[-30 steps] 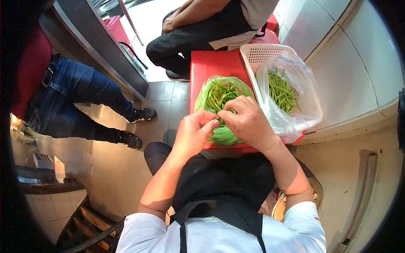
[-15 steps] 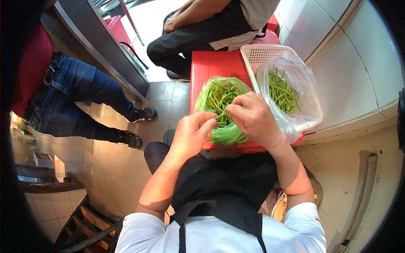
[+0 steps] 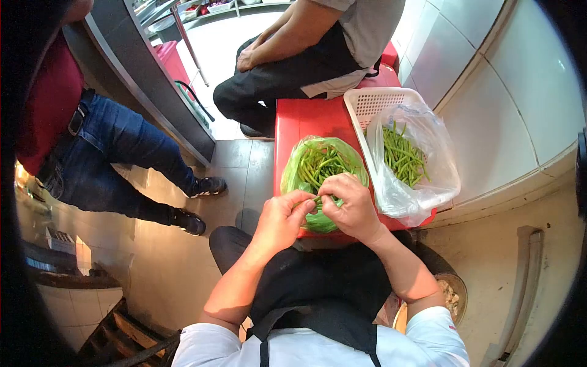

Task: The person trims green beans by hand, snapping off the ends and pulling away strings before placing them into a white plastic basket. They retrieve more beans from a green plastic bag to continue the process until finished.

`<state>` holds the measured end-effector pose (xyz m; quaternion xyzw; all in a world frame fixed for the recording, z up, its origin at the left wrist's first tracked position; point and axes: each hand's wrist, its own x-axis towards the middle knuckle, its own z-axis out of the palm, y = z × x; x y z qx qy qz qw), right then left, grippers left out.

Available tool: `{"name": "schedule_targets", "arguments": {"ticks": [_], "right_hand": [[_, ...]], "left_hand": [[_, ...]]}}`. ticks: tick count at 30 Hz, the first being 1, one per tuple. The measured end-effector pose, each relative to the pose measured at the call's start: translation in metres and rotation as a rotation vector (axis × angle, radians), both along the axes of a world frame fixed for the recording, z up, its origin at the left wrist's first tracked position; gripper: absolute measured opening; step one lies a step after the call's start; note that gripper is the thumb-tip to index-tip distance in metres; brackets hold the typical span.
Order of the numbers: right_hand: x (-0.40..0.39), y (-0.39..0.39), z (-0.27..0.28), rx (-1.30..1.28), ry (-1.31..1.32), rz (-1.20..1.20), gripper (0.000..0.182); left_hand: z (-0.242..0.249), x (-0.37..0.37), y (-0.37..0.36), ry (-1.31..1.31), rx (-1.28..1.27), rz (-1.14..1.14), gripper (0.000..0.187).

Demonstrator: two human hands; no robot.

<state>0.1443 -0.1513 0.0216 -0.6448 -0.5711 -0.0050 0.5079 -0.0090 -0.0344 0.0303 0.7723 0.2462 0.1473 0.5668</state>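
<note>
Over the near edge of a green plastic bag my two hands are close together. My left hand pinches a green bean between thumb and fingers. My right hand pinches at the bean's other end. The open green bag holds many green beans and stands on a red bench. To its right, a clear plastic bag with more green beans lies in a white perforated basket.
A person in dark trousers sits at the bench's far end. Another person in jeans stands on the left. A tiled wall runs along the right. A round container is beside my right elbow.
The view has tilted, so the bench and bags sit lower in it. My hands have drawn closer together, with my right fingers nearer the left ones on the bean.
</note>
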Motion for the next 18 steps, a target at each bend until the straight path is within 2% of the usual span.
{"name": "schedule_targets", "arguments": {"ticks": [1, 2, 3, 5, 6, 9, 10, 13, 14, 15, 17, 18], "right_hand": [[-0.003, 0.000, -0.006, 0.021, 0.172, -0.012, 0.011], [-0.002, -0.005, -0.008, -0.070, 0.406, -0.080, 0.011], [0.003, -0.008, -0.002, -0.138, 0.759, -0.093, 0.008], [0.015, -0.003, -0.012, 0.070, 0.665, -0.205, 0.011], [0.023, -0.001, -0.014, 0.086, 0.406, -0.256, 0.021], [0.033, 0.013, -0.013, 0.006, -0.065, -0.343, 0.031], [0.030, 0.014, -0.011, -0.007, -0.172, -0.420, 0.041], [0.005, 0.006, -0.003, -0.035, 0.355, -0.216, 0.043], [0.001, 0.006, -0.017, 0.002, 0.686, -0.020, 0.041], [-0.008, 0.007, -0.011, 0.012, 0.752, 0.036, 0.038], [-0.009, 0.005, -0.007, -0.038, 0.661, 0.019, 0.033], [-0.006, 0.004, 0.000, -0.002, 0.420, -0.010, 0.031]], "left_hand": [[-0.006, -0.002, 0.000, -0.029, -0.065, -0.003, 0.018], [-0.013, -0.005, 0.000, -0.057, -0.130, -0.006, 0.017], [-0.018, -0.006, 0.001, -0.088, -0.192, -0.010, 0.017], [-0.021, -0.004, 0.004, -0.140, -0.441, 0.078, 0.017], [-0.022, -0.003, 0.005, -0.165, -0.565, 0.125, 0.018], [-0.029, 0.005, 0.006, -0.400, -0.787, 0.180, 0.020], [-0.028, 0.008, 0.006, -0.426, -0.794, 0.183, 0.020], [-0.023, 0.013, 0.003, -0.424, -0.729, 0.261, 0.021], [-0.023, 0.014, 0.002, -0.424, -0.713, 0.261, 0.021], [-0.023, 0.015, 0.001, -0.422, -0.697, 0.256, 0.022], [-0.021, 0.018, -0.001, -0.365, -0.593, 0.212, 0.022], [-0.020, 0.017, 0.000, -0.314, -0.502, 0.181, 0.021]]}}
